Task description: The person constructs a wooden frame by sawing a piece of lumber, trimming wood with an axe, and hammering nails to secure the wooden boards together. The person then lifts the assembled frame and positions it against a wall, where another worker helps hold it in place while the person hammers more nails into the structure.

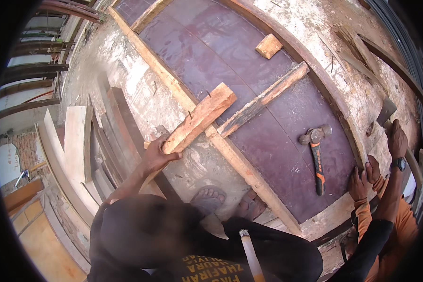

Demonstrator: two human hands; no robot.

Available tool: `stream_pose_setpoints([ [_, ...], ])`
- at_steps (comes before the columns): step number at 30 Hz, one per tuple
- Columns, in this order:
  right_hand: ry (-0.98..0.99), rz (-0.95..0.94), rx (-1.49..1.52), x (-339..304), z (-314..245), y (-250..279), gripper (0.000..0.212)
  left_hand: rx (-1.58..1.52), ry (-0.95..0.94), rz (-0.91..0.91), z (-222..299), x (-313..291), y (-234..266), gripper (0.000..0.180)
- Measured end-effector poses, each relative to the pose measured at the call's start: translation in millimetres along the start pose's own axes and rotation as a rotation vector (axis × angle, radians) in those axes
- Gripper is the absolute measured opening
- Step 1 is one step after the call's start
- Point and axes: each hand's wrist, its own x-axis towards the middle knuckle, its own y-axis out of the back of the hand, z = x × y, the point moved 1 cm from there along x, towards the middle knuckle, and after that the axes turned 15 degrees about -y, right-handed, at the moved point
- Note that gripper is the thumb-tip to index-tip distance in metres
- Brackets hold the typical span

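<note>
Stretching down your far left are pale and dark planks (pixel 77 141), stacked loosely on the ground. Next comes your left hand (pixel 156 157), thumb and fingers clamped round the lower end of a wooden block (pixel 199 120), which slants up and to the right with nails (pixel 208 94) sticking out of it. The block's upper part passes over the pale near rail (pixel 251 176) of a timber frame — you cannot tell from this view whether they touch. Inside the frame, a crosspiece (pixel 263 101) spans a dark purple panel (pixel 268 155), and a small wood offcut (pixel 268 46) sits beyond it. Further right, a hammer (pixel 317 162) with a black and orange handle lies on the panel. Past the brown far rail (pixel 332 101), a co-worker's hands (pixel 359 185) are at that rail's lower end. Rightmost, your right hand (pixel 397 141) — watch at the wrist — is closed round the handle of a hatchet (pixel 386 112), near its head.
</note>
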Motion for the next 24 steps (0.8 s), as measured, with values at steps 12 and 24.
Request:
stream_pose_setpoints([
  [12,-0.493,-1.026,1.49,3,-237,272,0.054,0.385,-0.222,0.11,-31,-12,-40,0.083],
  [24,-0.309,-1.342,1.743,-79,-341,338,0.042,0.283,-0.168,0.062,-26,-18,-35,0.073],
])
